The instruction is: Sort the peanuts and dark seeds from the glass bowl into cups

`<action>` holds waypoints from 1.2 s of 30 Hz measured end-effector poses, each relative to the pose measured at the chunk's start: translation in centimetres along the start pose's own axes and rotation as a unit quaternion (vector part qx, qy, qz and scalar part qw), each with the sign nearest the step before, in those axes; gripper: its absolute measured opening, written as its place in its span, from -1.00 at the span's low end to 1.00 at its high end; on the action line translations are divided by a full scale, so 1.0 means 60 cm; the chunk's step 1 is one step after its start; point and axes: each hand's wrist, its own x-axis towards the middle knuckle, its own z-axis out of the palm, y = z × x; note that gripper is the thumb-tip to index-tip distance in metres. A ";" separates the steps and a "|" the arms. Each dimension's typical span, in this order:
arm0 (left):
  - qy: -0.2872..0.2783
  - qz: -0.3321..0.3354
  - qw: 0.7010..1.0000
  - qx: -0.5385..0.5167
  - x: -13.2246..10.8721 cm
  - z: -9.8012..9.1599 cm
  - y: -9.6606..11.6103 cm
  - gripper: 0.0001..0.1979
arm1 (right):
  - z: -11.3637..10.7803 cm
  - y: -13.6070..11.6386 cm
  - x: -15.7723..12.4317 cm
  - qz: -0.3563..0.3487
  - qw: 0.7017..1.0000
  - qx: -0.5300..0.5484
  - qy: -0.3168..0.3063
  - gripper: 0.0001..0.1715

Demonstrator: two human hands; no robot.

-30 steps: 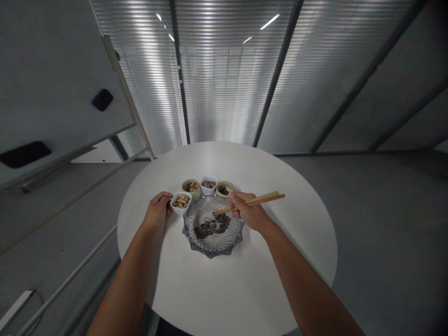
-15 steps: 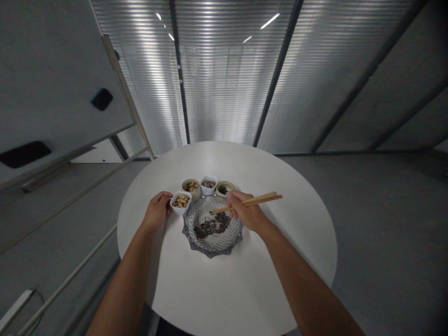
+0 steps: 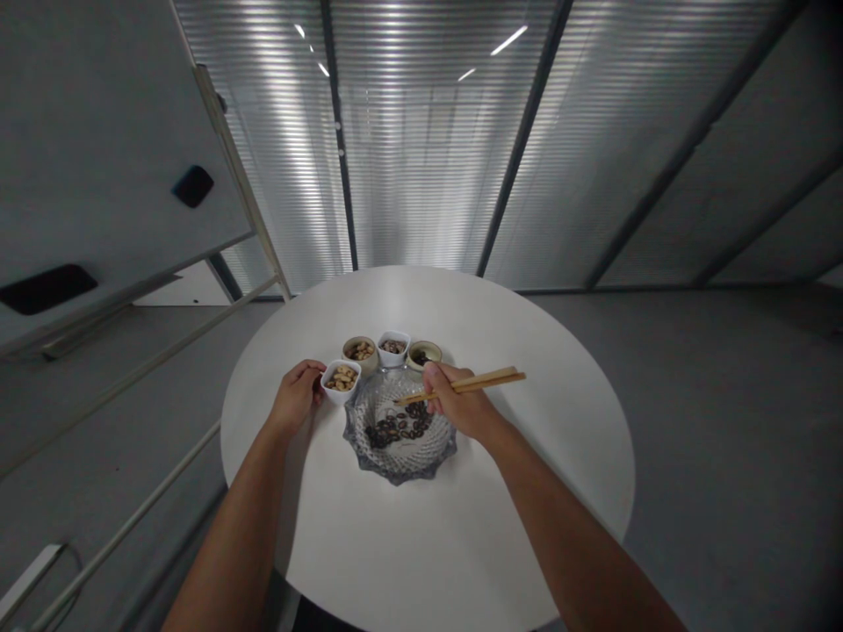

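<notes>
My right hand (image 3: 461,404) holds a pair of wooden chopsticks (image 3: 491,380) over a clear scalloped glass bowl (image 3: 399,470). The chopstick tips are close together above the bowl's back half; whether anything small is between them I cannot tell. Dark seeds (image 3: 401,427) lie spread in the glass bowl. My left hand (image 3: 296,399) has its fingers curled against the left side of a small white bowl (image 3: 341,397) holding pale nuts (image 3: 341,378). Behind the glass bowl stand a beige bowl (image 3: 369,364) of brownish nuts, a second white bowl (image 3: 393,358) with striped seeds, and another beige bowl (image 3: 433,347) with a few dark seeds.
Everything stands on a round white table (image 3: 421,553). A whiteboard on a metal frame (image 3: 241,189) is at the left, near the table's edge. Behind the table runs a glass wall with blinds (image 3: 421,158); grey floor (image 3: 711,439) lies to the right.
My right hand has shifted very slightly left, and the back ends of the chopsticks have moved closer together. My left hand and the bowls stay where they were.
</notes>
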 end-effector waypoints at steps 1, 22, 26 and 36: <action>-0.001 -0.003 1.000 -0.001 0.000 0.000 0.000 -0.81 | 0.001 0.000 0.000 0.002 1.000 0.002 0.002 -0.38; -0.001 0.007 1.000 0.010 0.000 -0.001 0.001 -0.81 | -0.045 -0.025 0.014 -0.053 0.951 0.080 0.293 -0.38; 0.000 0.009 1.000 0.006 -0.001 0.001 0.003 -0.80 | -0.044 -0.025 0.013 -0.058 0.955 0.087 0.276 -0.40; 0.002 0.005 1.000 0.006 -0.002 0.001 0.002 -0.78 | -0.036 -0.015 0.006 -0.030 0.988 0.110 0.107 -0.40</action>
